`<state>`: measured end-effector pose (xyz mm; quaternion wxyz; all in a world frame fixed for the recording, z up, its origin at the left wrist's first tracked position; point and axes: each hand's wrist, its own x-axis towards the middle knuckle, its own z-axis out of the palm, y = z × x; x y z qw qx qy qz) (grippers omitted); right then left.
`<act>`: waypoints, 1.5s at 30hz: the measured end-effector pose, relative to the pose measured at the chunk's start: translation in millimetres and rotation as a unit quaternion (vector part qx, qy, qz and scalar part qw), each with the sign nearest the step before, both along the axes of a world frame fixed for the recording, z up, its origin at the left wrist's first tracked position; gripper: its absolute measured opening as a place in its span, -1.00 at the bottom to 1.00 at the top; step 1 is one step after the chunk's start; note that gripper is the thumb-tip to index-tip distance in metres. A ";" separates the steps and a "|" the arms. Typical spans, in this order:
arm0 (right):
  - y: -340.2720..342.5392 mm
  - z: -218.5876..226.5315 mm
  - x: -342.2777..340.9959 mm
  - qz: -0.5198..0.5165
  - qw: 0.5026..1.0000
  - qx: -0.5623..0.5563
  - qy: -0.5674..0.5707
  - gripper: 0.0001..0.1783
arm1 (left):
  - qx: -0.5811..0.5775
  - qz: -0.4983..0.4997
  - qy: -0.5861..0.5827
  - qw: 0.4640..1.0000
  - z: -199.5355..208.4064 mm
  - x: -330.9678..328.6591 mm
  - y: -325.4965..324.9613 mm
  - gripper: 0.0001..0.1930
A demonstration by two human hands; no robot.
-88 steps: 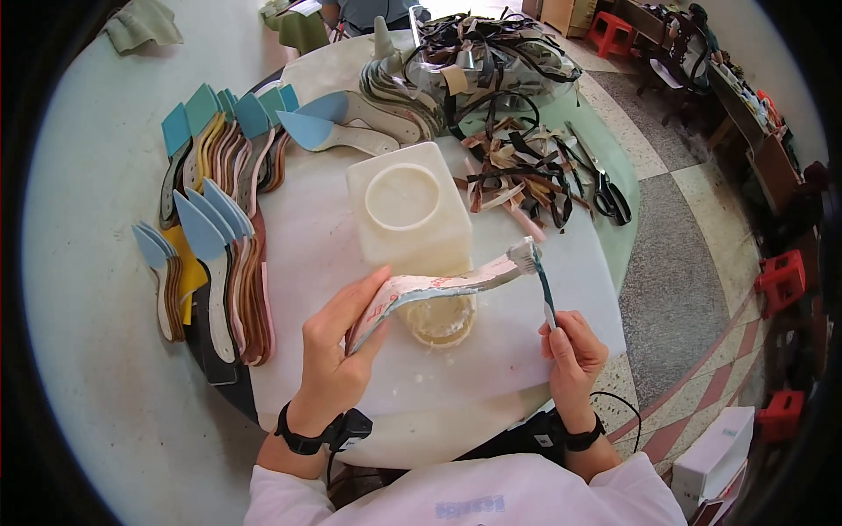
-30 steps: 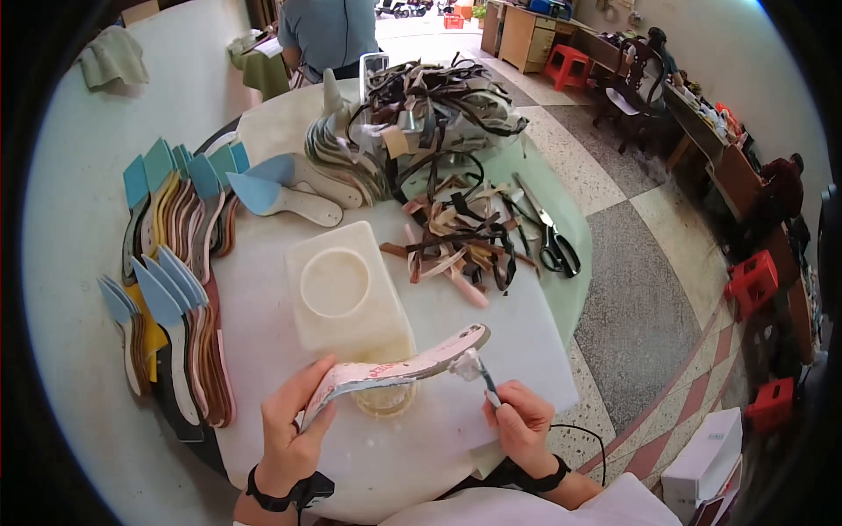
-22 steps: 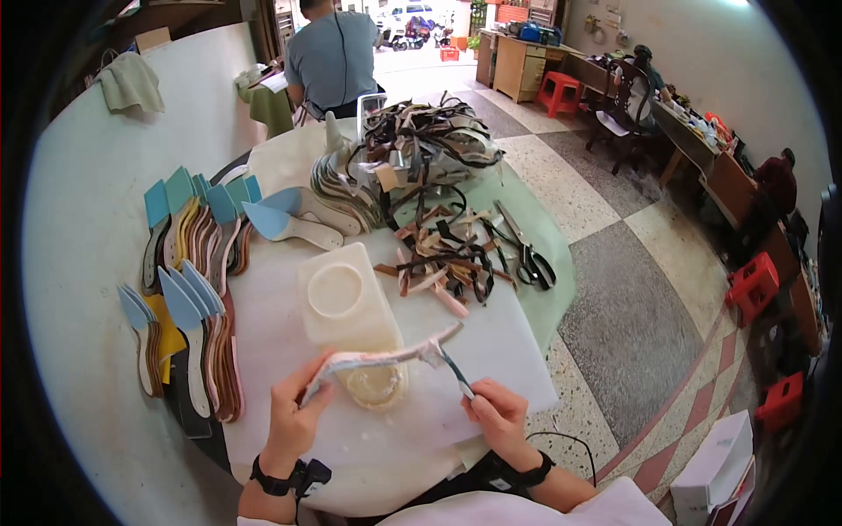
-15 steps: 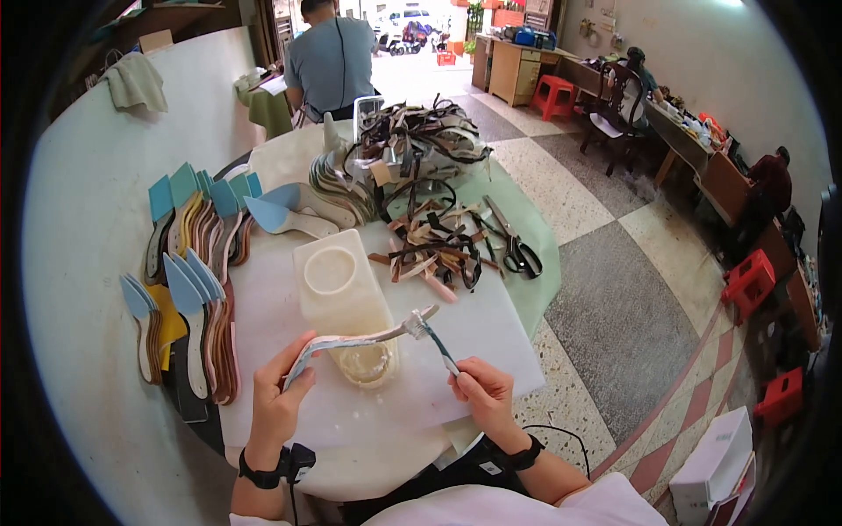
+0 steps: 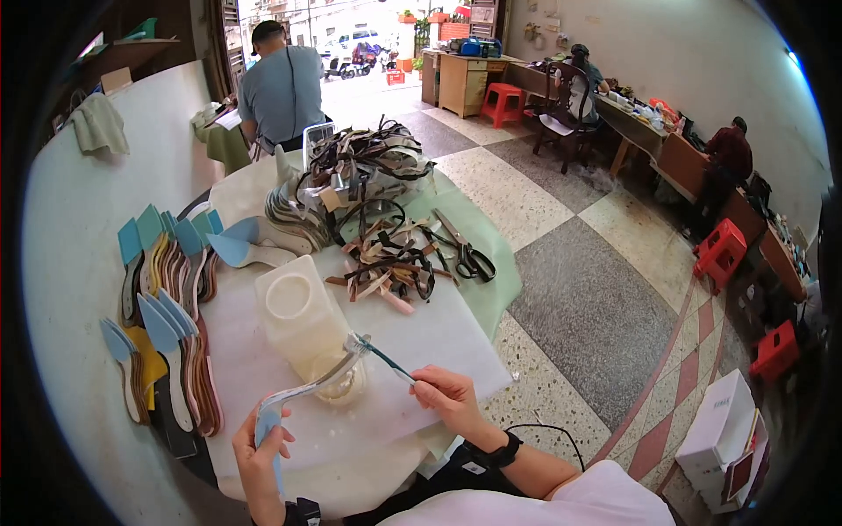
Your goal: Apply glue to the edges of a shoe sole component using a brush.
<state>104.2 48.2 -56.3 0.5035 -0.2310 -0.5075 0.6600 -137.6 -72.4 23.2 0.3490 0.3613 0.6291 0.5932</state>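
Blue shows on one insole (image 5: 307, 388) touching one brush (image 5: 386, 359).

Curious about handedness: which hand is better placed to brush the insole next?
Probably the right hand: it holds the brush at one end of the insole; the left hand grips the other.

Downward head-worn view over table (image 5: 342, 482)

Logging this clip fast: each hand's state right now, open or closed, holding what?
Left hand: closed, holding a curved insole by its light blue end.
Right hand: closed, holding a teal-handled brush.
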 end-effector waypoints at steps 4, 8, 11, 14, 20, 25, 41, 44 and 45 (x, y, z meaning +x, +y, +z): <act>-1.4 0.0 0.7 0.000 1.000 0.001 -0.019 -0.80 | 0.011 0.021 -0.007 1.000 -3.0 9.6 -5.2 -0.54; -1.4 -4.1 -3.1 0.007 1.000 -0.002 -0.022 -0.81 | -0.006 0.049 -0.005 0.999 -1.3 16.0 -11.2 -0.53; 0.3 -4.2 -2.3 -0.032 0.999 -0.003 -0.034 -0.81 | 0.010 0.052 -0.018 0.998 -0.5 20.3 -8.4 -0.53; 4.2 -5.0 -0.7 -0.039 0.999 -0.020 -0.032 -0.82 | 0.025 0.067 -0.016 0.997 0.1 23.6 -6.2 -0.53; -0.7 9.5 -6.6 -0.070 0.993 0.037 -0.088 -0.81 | 0.029 0.092 -0.008 0.995 -9.7 23.8 -18.9 -0.54; -19.8 20.3 -6.8 -0.142 0.938 0.213 -0.232 -0.77 | 0.014 0.094 0.050 0.994 -10.7 28.5 -24.7 -0.57; -32.9 35.6 -13.8 -0.139 0.883 0.351 -0.279 -0.69 | 0.047 0.128 0.155 0.978 -19.7 29.9 -20.4 -0.56; -27.8 34.8 -6.2 -0.158 0.881 0.342 -0.285 -0.69 | 0.056 0.114 0.154 0.980 -20.6 31.2 -22.0 -0.56; -25.8 34.4 -4.5 -0.176 0.877 0.335 -0.294 -0.71 | 0.050 0.114 0.157 0.980 -20.5 31.5 -21.4 -0.56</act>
